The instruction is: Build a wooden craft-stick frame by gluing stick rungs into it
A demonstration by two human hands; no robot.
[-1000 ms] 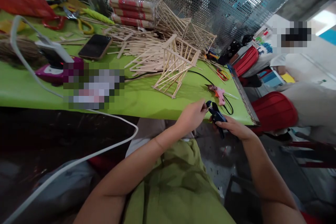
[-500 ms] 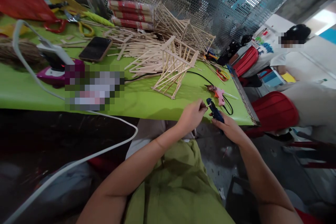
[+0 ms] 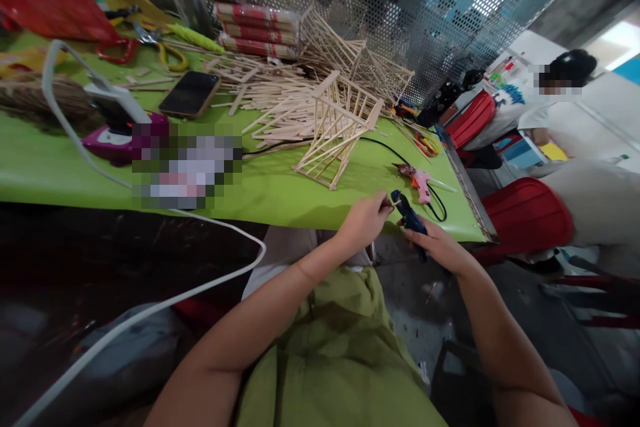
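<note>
Near the table's front edge, my left hand (image 3: 367, 219) pinches a short wooden stick (image 3: 395, 203). The stick's outer end meets the head of a dark blue plier-like cutter (image 3: 411, 219). My right hand (image 3: 434, 243) is wrapped round the cutter's handles, which partly hang past the table edge. How far its jaws are closed on the stick is too small to tell. Just beyond my hands stands a frame of thin glued sticks (image 3: 339, 130). A pink glue gun (image 3: 417, 181) lies to the right of it, with its black cord curling beside it.
Loose sticks (image 3: 280, 103) pile up behind the frame, below red-labelled stick packs (image 3: 260, 30). Leftward on the green table (image 3: 270, 203) are a phone (image 3: 190, 93), scissors (image 3: 173, 57) and a purple socket block (image 3: 117, 137). A white cable (image 3: 210, 283) hangs off the front. A person sits at right.
The view has shifted slightly, so the table's contents appear a little further right. Both hands keep the same hold, with the stick still at the cutter's head.
</note>
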